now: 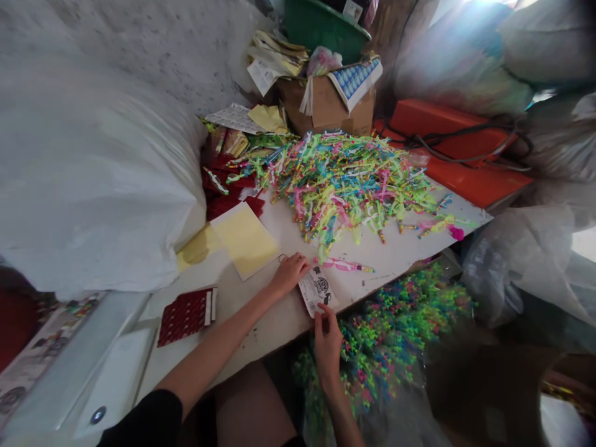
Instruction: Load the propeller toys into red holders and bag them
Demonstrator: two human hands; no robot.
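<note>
A small printed card with black lettering lies near the table's front edge, between my hands. My left hand is at the card's upper left corner, fingers pressed together; what they hold, if anything, is too small to make out. At the card's lower edge, my right hand has its thumb and index finger pinched on the card's edge. Just beyond the card lies a pink and white toy stick. Behind it spreads a large heap of colourful toy sticks.
Yellow sheets and a red patterned packet stack lie to the left. A big white sack stands at the left. A cardboard box and an orange metal object are behind. Bagged colourful pieces sit below the table edge.
</note>
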